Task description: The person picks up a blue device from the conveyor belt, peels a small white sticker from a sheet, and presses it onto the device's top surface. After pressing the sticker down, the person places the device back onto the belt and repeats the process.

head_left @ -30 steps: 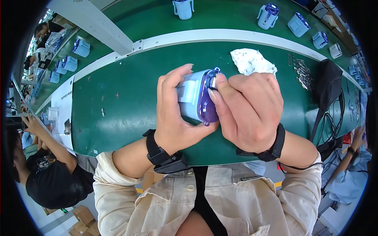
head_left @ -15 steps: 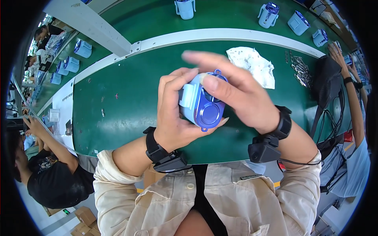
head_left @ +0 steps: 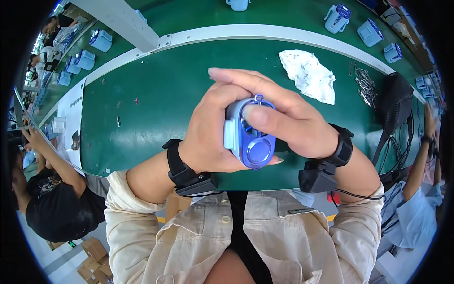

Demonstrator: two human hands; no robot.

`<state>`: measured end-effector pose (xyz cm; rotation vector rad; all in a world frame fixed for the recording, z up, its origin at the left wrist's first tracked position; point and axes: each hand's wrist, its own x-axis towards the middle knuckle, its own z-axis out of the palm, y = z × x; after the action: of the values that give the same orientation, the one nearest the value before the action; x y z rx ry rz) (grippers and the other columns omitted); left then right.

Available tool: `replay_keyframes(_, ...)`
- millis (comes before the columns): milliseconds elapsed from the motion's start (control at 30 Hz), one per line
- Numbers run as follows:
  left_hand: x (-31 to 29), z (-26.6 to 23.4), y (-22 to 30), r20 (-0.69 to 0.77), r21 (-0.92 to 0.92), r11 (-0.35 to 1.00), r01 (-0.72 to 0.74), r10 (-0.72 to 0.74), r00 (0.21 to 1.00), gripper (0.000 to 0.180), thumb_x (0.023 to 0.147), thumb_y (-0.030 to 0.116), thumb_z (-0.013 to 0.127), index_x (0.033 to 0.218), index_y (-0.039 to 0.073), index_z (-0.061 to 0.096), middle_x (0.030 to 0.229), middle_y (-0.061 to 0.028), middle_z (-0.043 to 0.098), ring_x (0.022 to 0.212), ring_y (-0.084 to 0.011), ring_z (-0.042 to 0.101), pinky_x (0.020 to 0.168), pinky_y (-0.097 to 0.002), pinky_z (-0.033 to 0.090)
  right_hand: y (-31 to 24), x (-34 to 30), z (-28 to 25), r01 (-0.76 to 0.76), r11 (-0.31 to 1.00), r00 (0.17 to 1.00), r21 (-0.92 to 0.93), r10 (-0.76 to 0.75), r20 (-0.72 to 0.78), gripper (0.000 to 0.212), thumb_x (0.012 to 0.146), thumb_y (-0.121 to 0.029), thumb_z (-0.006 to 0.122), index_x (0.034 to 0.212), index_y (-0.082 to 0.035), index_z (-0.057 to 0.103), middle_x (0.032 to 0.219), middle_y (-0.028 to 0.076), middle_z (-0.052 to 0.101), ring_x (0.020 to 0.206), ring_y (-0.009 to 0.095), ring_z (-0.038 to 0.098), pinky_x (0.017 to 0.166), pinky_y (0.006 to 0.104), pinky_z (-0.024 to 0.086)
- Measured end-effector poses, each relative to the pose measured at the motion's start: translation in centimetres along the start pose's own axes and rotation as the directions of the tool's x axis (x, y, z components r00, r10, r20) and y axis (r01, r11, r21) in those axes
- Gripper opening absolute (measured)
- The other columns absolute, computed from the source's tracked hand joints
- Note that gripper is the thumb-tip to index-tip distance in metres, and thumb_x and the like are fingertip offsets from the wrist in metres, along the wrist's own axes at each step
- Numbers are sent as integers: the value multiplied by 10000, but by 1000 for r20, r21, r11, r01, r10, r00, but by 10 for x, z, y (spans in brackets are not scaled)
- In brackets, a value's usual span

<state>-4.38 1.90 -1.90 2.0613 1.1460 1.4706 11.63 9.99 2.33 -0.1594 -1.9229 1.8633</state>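
Above the table's near part I hold a light-blue boxy device point(head_left: 259, 150) with a shiny blue-violet face, a round disc at its near end and a small loop at the far end. My left hand point(head_left: 208, 128) is wrapped round its left side and underside, closed on it. My right hand point(head_left: 295, 118) grips it from the right; the thumb presses on the face beside a dark opening, and the fingers reach over the far side to my left hand. Whether something small sits at the loop, I cannot tell.
A crumpled white cloth point(head_left: 309, 75) and a pile of small metal clips point(head_left: 365, 87) lie on the green table point(head_left: 156, 104). At right are a black bag point(head_left: 396, 99) and cables. Similar devices point(head_left: 337, 18) stand beyond the white rail point(head_left: 227, 32). People work on both sides.
My right fingers have come down from a blurred raised pose onto the far side of the device. The device has shifted slightly right and nearer, and has turned a little.
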Motion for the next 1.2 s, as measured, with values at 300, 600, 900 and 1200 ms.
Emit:
replay_keyframes(300,4,5,5,-111,30,998,-58,61,992,900,529,240,939,1230,55,406,1117,-137,542,941,-301,585,777,-371,488,9,-3,4,132,963,984,-236,-156,-84,507,991,-290,466,1383,30,434,1408,184,450,1288,273,451,1061,359,349)
replay_keyframes(600,3,4,4,-99,68,996,-59,66,993,891,541,204,934,1239,44,404,1105,-135,548,930,-285,600,791,-368,494,8,-6,19,111,966,951,-232,-171,-256,469,993,-270,473,1354,30,465,1358,171,505,1223,245,508,1039,349,378)
replay_keyframes(900,0,13,-3,-167,15,997,-70,72,983,938,514,223,953,1243,42,392,1113,-133,545,954,-284,598,800,-371,493,3,-1,7,-23,994,986,103,39,-164,506,986,-318,499,1357,25,467,1367,153,493,1222,233,504,1035,338,383)
replay_keyframes(1200,-2,3,-2,-84,11,999,-40,41,996,945,513,255,956,1242,57,390,1116,-123,540,990,-275,587,814,-366,491,2,-3,-2,-41,991,996,125,51,-76,504,918,-210,607,1349,26,495,1449,165,412,1284,241,457,1064,345,355)
